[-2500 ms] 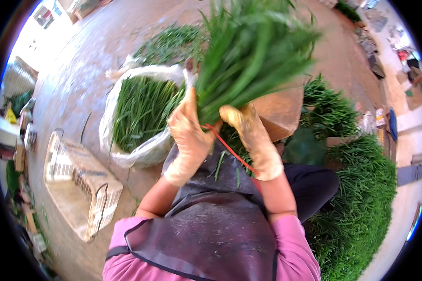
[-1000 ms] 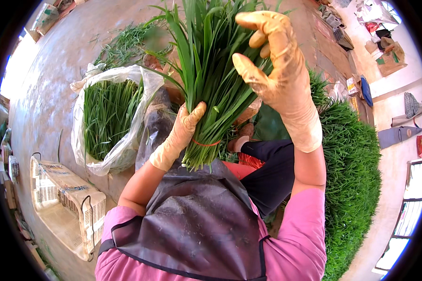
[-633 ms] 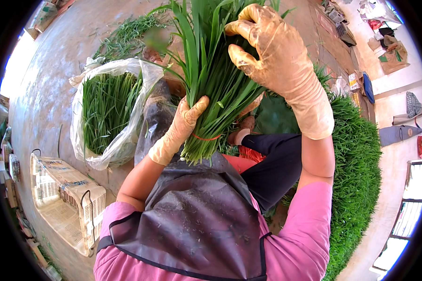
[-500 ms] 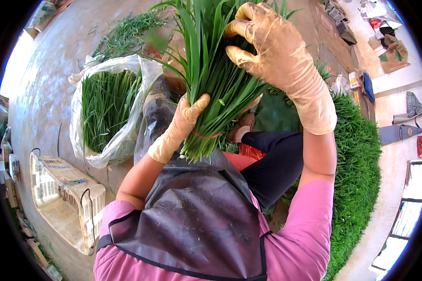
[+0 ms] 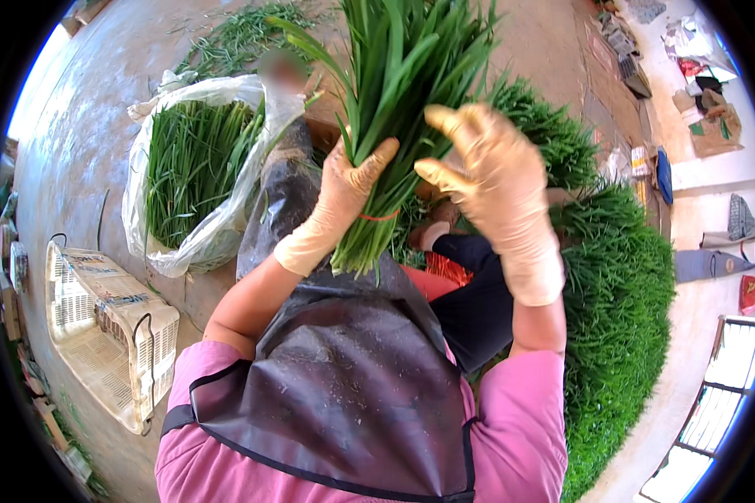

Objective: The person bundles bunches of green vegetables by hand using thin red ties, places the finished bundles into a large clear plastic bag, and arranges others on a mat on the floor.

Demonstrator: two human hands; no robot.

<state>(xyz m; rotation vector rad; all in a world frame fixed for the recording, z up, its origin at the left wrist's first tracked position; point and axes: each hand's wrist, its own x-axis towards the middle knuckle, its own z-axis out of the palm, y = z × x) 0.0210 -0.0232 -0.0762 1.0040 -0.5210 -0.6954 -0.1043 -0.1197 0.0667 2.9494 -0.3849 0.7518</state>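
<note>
In my gloved left hand (image 5: 341, 194) is an upright bunch of garlic chives (image 5: 411, 92), its fingers wrapped round the stems. A red band (image 5: 380, 216) circles the bunch just below that hand, and the pale cut ends point down toward my apron. My gloved right hand (image 5: 502, 189) is off to the right of the bunch, thumb and fingers spread and slightly blurred, with nothing in it. Its fingertips come close to the leaves; whether they touch is unclear.
At left, a white plastic bag (image 5: 134, 210) holds more chives, with an overturned cream crate (image 5: 113, 335) nearer me. A large heap of greens (image 5: 617, 335) lines my right side. Loose leaves (image 5: 247, 38) litter the far floor.
My right hand has come down and away from the leaves it was touching at the top of the bunch. My left hand still grips the bunch, slightly farther right and now more upright.
</note>
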